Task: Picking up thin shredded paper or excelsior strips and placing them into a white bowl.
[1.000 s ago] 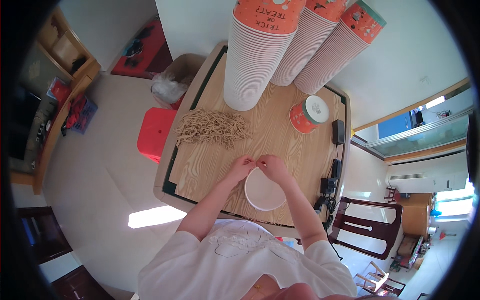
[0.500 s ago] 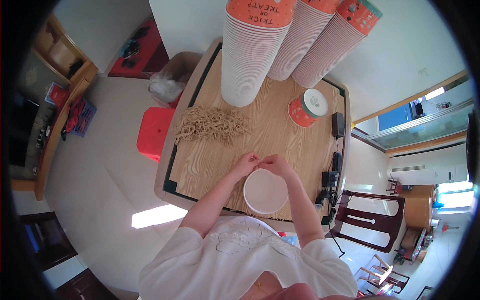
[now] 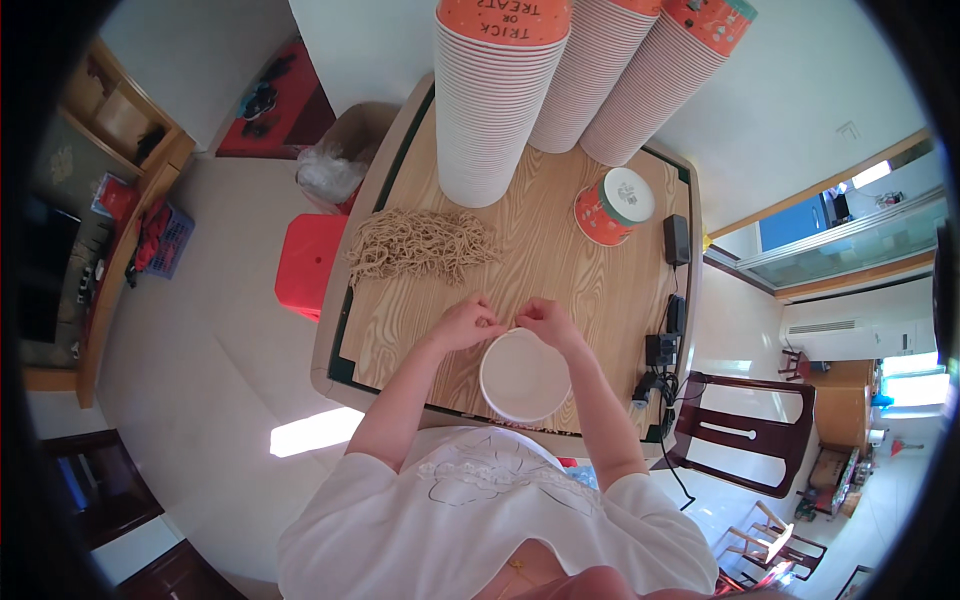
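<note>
My wooden table [image 3: 560,260] holds a white bowl [image 3: 524,375] nearest me, noodles [image 3: 420,245] at ten o'clock, cup stacks [image 3: 500,100] at twelve.

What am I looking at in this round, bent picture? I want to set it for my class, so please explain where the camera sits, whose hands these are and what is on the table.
The camera is worn on a person's head and looks straight down; its wide lens bends the edges. The two forearms rising from below belong to that person. The left hand and right hand meet at the far rim of a white bowl on a wooden table; whether they pinch anything is too small to tell. Also on the table: a pile of tan strands, three tall stacks of orange-and-white paper cups, one single cup, and dark chargers.
</note>
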A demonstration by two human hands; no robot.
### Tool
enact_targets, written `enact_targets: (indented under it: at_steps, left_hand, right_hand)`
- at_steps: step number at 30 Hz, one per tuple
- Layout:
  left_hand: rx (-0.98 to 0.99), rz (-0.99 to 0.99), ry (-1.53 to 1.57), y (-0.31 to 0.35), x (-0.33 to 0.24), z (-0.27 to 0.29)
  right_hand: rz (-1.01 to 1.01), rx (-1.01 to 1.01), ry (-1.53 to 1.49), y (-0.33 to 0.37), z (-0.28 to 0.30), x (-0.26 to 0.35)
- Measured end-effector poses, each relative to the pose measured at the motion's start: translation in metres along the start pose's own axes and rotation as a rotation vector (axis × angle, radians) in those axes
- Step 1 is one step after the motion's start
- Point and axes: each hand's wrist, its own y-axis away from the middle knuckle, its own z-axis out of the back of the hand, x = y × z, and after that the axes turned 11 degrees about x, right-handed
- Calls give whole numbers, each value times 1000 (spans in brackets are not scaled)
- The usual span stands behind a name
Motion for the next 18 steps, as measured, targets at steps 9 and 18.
enact_targets:
  at_steps: [9,18]
  left_hand:
    - [-57,-104,29,-18,-8,-13]
    - [-43,-114,-110,-27,-5,-19]
  right_hand:
    - [131,-81,-114,-9,2,-12]
    - [156,-124,-62,-9,0,-14]
